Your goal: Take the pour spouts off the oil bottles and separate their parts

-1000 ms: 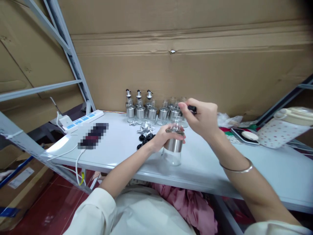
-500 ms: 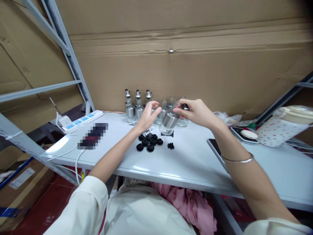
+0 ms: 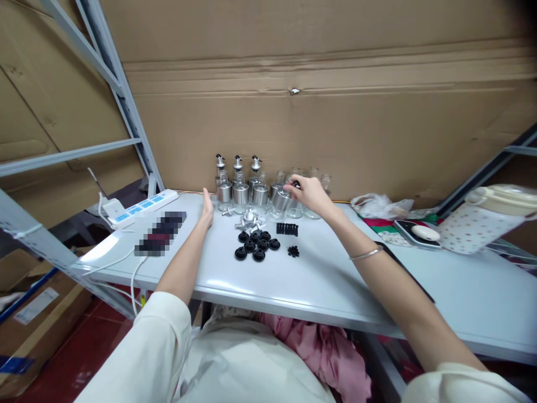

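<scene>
My right hand (image 3: 308,191) pinches the neck of a glass bottle (image 3: 280,200) with a brushed-metal band, tilted in front of the back row. A small black piece (image 3: 296,184) also shows at these fingers; its kind is unclear. Left of the bottles, my left hand (image 3: 206,210) is upright on its edge with fingers stretched out, holding nothing. Several similar bottles (image 3: 241,194) stand by the cardboard, and three behind them carry pourer tops (image 3: 255,162). Nearer me lie loose silver spouts (image 3: 250,219), round black stoppers (image 3: 259,254), a row of small black pieces (image 3: 287,229) and a black cluster (image 3: 293,251).
At the left are a white power strip (image 3: 145,208) and a pixelated dark object (image 3: 161,233). On the right lie a dark flat device (image 3: 409,274), a phone (image 3: 415,234), a plastic bag (image 3: 381,206) and a dotted container (image 3: 474,221). Cardboard (image 3: 327,123) walls the back.
My left hand has moved left, away from the held bottle. My right hand has carried the tilted bottle slightly left and back towards the row, uncovering the small black pieces.
</scene>
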Demonstrator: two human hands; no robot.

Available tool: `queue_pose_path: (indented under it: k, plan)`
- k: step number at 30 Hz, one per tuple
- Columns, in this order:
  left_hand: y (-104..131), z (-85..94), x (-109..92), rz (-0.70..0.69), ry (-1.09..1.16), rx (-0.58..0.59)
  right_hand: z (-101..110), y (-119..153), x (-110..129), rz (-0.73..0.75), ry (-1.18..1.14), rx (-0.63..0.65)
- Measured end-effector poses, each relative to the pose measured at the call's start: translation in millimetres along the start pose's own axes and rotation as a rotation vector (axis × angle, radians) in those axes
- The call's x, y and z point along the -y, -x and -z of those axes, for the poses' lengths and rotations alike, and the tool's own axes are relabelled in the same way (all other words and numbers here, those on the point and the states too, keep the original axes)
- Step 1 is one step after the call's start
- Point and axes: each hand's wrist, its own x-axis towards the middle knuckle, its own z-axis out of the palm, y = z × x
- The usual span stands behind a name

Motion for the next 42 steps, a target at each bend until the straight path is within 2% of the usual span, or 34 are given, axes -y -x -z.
queue_pose_path:
  k: [3,7,13,16,21,23,24,26,27,28,31,33,34,36,37,40,42]
  plan:
    - [-9.2,-4.3,2.2,0.028,0.023,0.043,-8.5,-15.0,-1.4,0.0,0.077,0.061]
    - [-14.4,-8.1,4.2,0.033,0.039,0.071,-20.2,-31.4,-3.9,-0.022,0.196,0.072]
    - [-14.7,-8.4,3.5,0.044,0.04,0.067,-31.3,-47.1,-14.9,-0.111,0.22,0.112]
    - [-14.8,-8.9,3.2,0.042,0.039,0.063,-35.2,-45.0,-19.1,-0.118,0.215,0.047]
    - [-11.8,-6.3,3.5,0.05,0.047,0.072,-37.8,-19.1,-14.8,-0.074,0.029,-0.172]
    - [-5.4,-6.1,1.8,-0.028,0.001,0.01,-37.1,-2.8,-9.5,-0.011,-0.069,-0.214]
    - [-0.2,-7.0,0.1,-0.112,-0.046,-0.046,-36.7,6.4,-6.5,0.035,-0.104,-0.214]
    - [15.2,-11.4,-5.5,-0.368,-0.183,-0.157,-36.4,25.7,-0.3,0.1,-0.173,-0.182]
    - [25.5,-15.2,-9.6,-0.504,-0.267,-0.169,-36.6,35.2,2.6,0.097,-0.216,-0.157]
    - [37.4,-19.9,-14.3,-0.633,-0.346,-0.134,-37.0,44.2,5.3,0.066,-0.256,-0.139]
    - [78.9,-37.4,-31.3,-0.954,-0.529,0.127,-38.2,64.9,11.7,-0.032,-0.349,-0.058]
    - [105.8,-48.4,-41.9,-1.097,-0.614,0.335,-38.4,71.9,15.7,-0.059,-0.418,-0.022]
    - [117.2,-52.8,-46.1,-1.126,-0.634,0.449,-38.2,73.7,18.0,-0.074,-0.467,-0.019]
    - [134.7,-58.9,-51.1,-1.097,-0.649,0.649,-37.8,75.4,23.9,-0.126,-0.601,-0.019]
    - [140.9,-60.8,-52.0,-1.053,-0.648,0.713,-37.8,75.9,27.3,-0.148,-0.671,-0.01]
    - [151.9,-63.7,-51.0,-0.919,-0.607,0.793,-39.0,78.4,37.5,-0.146,-0.762,-0.013]
    - [156.0,-64.6,-49.8,-0.876,-0.589,0.812,-41.1,80.9,42.3,-0.112,-0.713,-0.083]
